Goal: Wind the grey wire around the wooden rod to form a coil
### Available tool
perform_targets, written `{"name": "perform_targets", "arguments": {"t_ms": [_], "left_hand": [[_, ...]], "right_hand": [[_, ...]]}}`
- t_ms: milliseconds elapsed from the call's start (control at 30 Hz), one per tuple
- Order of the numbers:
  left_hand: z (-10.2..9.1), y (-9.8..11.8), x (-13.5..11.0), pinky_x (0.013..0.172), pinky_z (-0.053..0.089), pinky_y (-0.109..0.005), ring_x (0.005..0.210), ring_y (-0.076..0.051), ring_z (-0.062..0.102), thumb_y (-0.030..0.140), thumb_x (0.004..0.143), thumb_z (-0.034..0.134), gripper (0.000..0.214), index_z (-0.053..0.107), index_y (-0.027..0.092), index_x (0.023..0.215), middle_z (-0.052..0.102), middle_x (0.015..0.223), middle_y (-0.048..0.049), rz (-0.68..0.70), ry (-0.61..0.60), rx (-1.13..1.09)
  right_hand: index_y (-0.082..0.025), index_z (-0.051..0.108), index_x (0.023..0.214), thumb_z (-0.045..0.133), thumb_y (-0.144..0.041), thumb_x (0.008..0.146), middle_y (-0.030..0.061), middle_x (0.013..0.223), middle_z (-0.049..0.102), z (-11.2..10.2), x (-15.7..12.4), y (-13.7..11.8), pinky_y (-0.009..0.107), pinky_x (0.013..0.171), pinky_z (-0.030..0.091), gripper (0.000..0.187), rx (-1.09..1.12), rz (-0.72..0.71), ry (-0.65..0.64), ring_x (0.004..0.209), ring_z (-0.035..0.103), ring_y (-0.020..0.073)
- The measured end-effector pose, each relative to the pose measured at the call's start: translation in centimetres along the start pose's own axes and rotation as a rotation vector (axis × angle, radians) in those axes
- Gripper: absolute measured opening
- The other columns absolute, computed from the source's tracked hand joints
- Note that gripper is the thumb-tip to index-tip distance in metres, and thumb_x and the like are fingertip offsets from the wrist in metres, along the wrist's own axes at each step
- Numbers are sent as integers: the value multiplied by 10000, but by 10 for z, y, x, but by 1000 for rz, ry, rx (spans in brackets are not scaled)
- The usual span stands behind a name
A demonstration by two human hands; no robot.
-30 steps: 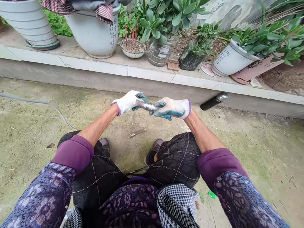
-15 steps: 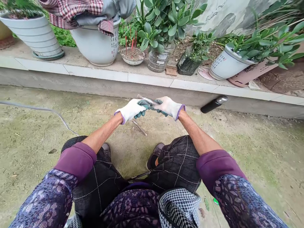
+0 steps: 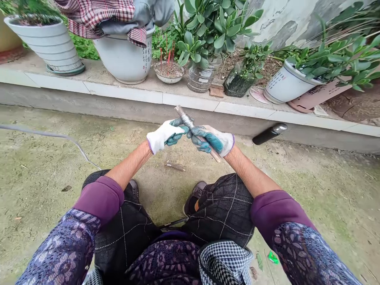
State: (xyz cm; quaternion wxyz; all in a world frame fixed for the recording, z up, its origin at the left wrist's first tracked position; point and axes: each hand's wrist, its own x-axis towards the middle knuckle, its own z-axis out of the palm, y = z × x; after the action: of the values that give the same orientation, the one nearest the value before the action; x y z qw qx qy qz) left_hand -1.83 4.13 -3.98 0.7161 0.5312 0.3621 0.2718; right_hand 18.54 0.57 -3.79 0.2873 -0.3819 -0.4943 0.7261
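Both my hands wear white gloves with teal palms and meet in front of my knees. My right hand [image 3: 213, 140] is closed around a short stick [image 3: 187, 118] wrapped in silvery wire; its wound end points up and left, and its bare lower end sticks out past my palm. My left hand [image 3: 166, 133] has its fingertips pinched on the stick's wrapped part, just left of my right hand. On the concrete ground below the hands lies a second short stick [image 3: 175, 166].
A raised ledge [image 3: 124, 92] runs across the back with several pots: two large white ones [image 3: 124, 59], cloth draped over one, and leafy plants [image 3: 208, 27]. A dark cylinder [image 3: 268, 133] lies by the ledge at right. A grey hose [image 3: 53, 136] crosses the ground at left.
The stick has turned from lying nearly level to tilting up and left, and my right hand has rolled palm-up around it. The small stick now lies still on the ground.
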Motion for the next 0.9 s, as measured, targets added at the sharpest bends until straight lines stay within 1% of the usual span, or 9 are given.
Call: {"name": "perform_targets", "arguments": {"t_ms": [100,167,300,400,467,600,667,800,900], "left_hand": [[-1,1,-5,374,167,-189,350,-36,264,238,744,759,375,669,174,1103,402,466,109,-5,-29,-4],[-2,-1,-6,371,171,-189,347,-34,272,243,738,771,298,674,163,1009,402,457,105,-9,1,40],[-2,-7,-2,350,176,-192,327,-41,279,223,739,754,200,621,175,880,403,432,105,-7,115,50],[-3,-8,2,344,159,-188,322,-37,260,217,744,736,206,604,185,898,411,445,110,-14,165,-18],[-4,-5,3,349,152,-184,327,-33,247,205,732,738,238,619,181,937,393,454,118,-17,121,-54],[-3,2,-3,370,171,-175,349,-26,261,194,701,767,365,648,173,1045,382,485,124,8,-67,-98],[-1,2,-4,366,171,-180,346,-24,264,215,700,779,323,643,166,988,386,479,120,14,-74,-83],[5,-7,0,348,152,-196,323,-27,258,234,728,768,235,564,185,835,381,447,117,8,122,-62],[8,-10,3,349,156,-194,319,-26,252,268,753,763,259,519,201,806,372,451,121,-7,166,-113]], "right_hand": [[-157,578,974,637,-492,895,-87,564,450,0,1,2,178,290,269,349,53,24,-116,353,246,42],[-161,582,985,629,-513,895,-81,562,461,3,3,3,189,286,295,366,-15,40,-101,349,277,51],[-174,586,938,735,-399,820,-49,590,531,10,9,7,186,311,381,294,-377,-24,290,396,436,73],[-189,576,901,768,-312,772,-57,596,528,14,10,6,169,311,374,262,-512,-86,517,404,446,64],[-189,575,892,742,-346,792,-58,591,520,16,6,3,170,292,332,250,-430,-72,483,392,417,60],[-170,594,964,715,-457,795,-66,582,491,15,-9,-6,197,284,281,355,-152,38,142,375,349,64],[-168,600,987,681,-490,809,-62,592,492,15,-11,-7,213,301,293,377,-157,54,72,382,343,73],[-179,619,956,636,-428,837,-17,674,563,15,0,1,222,437,381,277,-579,-75,385,510,455,106],[-187,637,940,635,-376,836,9,741,604,13,9,5,222,566,406,217,-922,-215,574,657,507,133]]}}
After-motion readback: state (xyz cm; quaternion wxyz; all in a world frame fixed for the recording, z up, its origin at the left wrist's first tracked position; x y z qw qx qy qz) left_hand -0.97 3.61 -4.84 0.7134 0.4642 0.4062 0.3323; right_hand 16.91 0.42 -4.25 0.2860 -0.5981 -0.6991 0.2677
